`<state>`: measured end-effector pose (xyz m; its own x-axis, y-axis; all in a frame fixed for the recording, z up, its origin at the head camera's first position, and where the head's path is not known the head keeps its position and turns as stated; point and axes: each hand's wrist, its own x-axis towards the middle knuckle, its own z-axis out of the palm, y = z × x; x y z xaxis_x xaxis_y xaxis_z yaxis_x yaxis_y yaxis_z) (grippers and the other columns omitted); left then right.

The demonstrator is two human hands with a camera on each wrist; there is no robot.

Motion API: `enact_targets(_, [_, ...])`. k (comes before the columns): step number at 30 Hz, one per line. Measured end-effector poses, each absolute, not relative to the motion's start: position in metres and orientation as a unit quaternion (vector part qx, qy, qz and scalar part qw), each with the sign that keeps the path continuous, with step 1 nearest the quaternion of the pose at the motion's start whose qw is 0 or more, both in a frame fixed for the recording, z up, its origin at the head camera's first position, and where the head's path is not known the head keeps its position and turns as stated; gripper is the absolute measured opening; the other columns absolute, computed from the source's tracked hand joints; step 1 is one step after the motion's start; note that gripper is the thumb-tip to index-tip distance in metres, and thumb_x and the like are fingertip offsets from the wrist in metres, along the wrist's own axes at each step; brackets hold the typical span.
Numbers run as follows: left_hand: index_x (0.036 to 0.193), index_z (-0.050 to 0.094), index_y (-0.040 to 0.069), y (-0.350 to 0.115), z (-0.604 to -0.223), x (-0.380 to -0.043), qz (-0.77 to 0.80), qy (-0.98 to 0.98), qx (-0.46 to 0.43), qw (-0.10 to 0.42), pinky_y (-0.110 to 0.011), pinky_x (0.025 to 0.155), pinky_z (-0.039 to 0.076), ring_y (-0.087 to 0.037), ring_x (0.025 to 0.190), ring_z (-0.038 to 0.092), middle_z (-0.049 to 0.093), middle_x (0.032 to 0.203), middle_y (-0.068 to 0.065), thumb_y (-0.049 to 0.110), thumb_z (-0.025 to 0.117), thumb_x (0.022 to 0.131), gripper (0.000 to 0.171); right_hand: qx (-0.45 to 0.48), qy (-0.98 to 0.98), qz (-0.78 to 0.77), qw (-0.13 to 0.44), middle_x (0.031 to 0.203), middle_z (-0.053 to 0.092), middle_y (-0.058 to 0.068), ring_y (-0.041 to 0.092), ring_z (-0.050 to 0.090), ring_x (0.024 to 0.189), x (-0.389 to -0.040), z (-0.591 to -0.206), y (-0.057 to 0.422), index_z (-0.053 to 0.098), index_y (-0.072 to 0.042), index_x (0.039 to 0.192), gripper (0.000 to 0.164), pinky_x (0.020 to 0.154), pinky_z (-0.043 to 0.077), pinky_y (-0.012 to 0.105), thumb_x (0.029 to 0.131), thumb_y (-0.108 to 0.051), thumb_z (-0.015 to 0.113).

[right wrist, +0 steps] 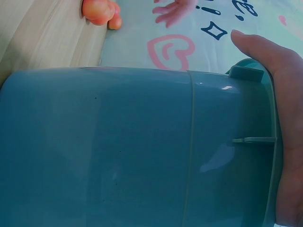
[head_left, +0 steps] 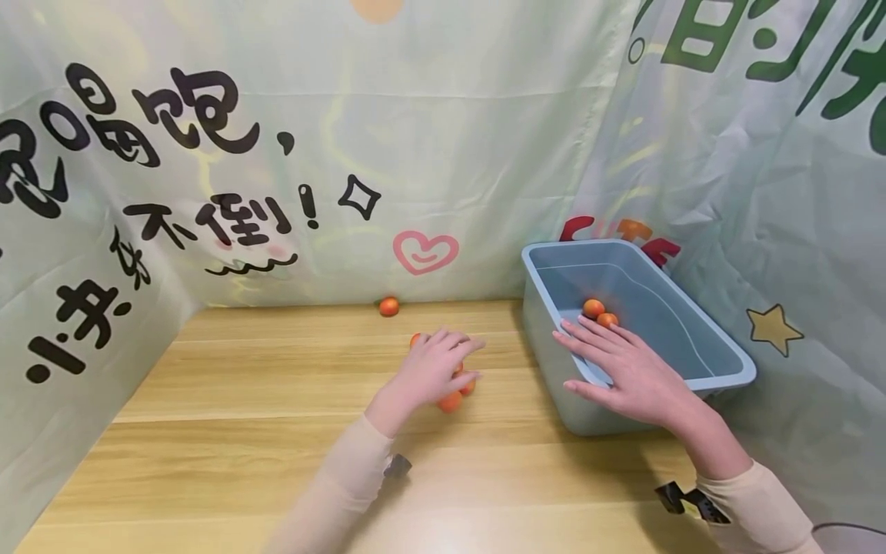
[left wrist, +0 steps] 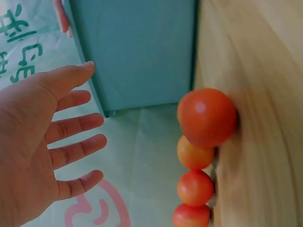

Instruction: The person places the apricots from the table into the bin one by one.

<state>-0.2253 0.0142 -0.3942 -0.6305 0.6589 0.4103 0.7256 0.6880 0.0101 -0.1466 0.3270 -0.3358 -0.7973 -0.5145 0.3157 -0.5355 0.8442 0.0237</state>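
My left hand (head_left: 432,369) is over a cluster of small orange-red tomatoes (head_left: 450,401) on the table, partly hiding them. In the left wrist view that hand (left wrist: 38,137) has its fingers spread and nothing in its grasp, beside a row of several tomatoes (left wrist: 207,118). My right hand (head_left: 633,377) lies over the near left rim of a blue-grey plastic bin (head_left: 557,369), fingers extended. Two tomatoes (head_left: 593,308) show inside the bin, just past its fingertips. The right wrist view shows the bin's outer wall (right wrist: 118,142) with the hand (right wrist: 289,118) along its rim.
One more tomato (head_left: 389,307) sits at the table's back edge, near the printed cloth (head_left: 471,154) that hangs behind. Another cloth (head_left: 796,254) hangs close to the bin's right side. The wooden table (head_left: 242,423) extends to the left and front.
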Motion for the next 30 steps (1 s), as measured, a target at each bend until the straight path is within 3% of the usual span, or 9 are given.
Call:
enact_targets(4, [0.133,0.058,0.025,0.008,-0.397,-0.221,-0.063,-0.901,-0.397,0.163,-0.039,0.084,0.042,-0.020,0.114,0.058,0.063,0.124,0.004,0.048,0.062,0.091,0.048,0.273,-0.949,0.037,0.154,0.154,0.041,0.004,0.018,0.032,0.147,-0.146,-0.336,0.327,0.042,-0.027,0.148,0.071,0.119,0.018,0.035,0.086,-0.050,0.067])
enact_targets(7, [0.134,0.057,0.025,0.002,-0.400,-0.219,-0.041,-0.898,-0.412,0.148,-0.040,0.089,0.042,-0.021,0.117,0.057,0.064,0.124,0.003,0.049,0.060,0.092,0.049,0.271,-0.950,0.039,0.153,0.155,0.041,0.004,0.021,0.034,0.146,-0.146,-0.337,0.326,0.042,-0.027,0.148,0.071,0.115,0.024,0.042,0.086,-0.049,0.068])
enact_targets(14, [0.128,0.060,0.024,-0.011,-0.403,-0.218,-0.002,-0.885,-0.440,0.152,-0.044,0.093,0.043,-0.020,0.112,0.057,0.065,0.119,0.004,0.043,0.064,0.090,0.042,0.267,-0.952,0.040,0.145,0.156,0.039,0.004,0.024,0.034,0.146,-0.144,-0.336,0.325,0.042,-0.026,0.148,0.070,0.118,0.020,0.038,0.087,-0.051,0.065])
enact_targets(21, [0.110,0.064,0.026,-0.017,-0.410,-0.218,0.022,-0.864,-0.473,0.173,-0.038,0.081,0.040,-0.017,0.097,0.053,0.062,0.104,0.005,0.039,0.065,0.089,0.024,0.265,-0.953,0.037,0.143,0.155,0.040,0.004,0.024,0.034,0.146,-0.144,-0.334,0.325,0.041,-0.028,0.148,0.070,0.116,0.023,0.042,0.087,-0.050,0.066])
enact_targets(26, [0.114,0.063,0.027,-0.019,-0.414,-0.217,0.045,-0.855,-0.489,0.168,-0.038,0.077,0.039,-0.017,0.096,0.054,0.063,0.107,0.005,0.043,0.064,0.090,0.029,0.265,-0.953,0.036,0.141,0.155,0.040,0.004,0.024,0.034,0.146,-0.145,-0.334,0.325,0.043,-0.026,0.147,0.069,0.116,0.024,0.042,0.087,-0.054,0.064])
enact_targets(30, [0.112,0.062,0.028,-0.018,-0.421,-0.219,0.057,-0.841,-0.503,0.190,-0.038,0.075,0.042,-0.016,0.089,0.053,0.062,0.096,0.005,0.043,0.067,0.088,0.029,0.264,-0.954,0.036,0.138,0.155,0.040,0.004,0.025,0.035,0.145,-0.145,-0.334,0.325,0.043,-0.027,0.148,0.070,0.112,0.027,0.047,0.087,-0.053,0.065])
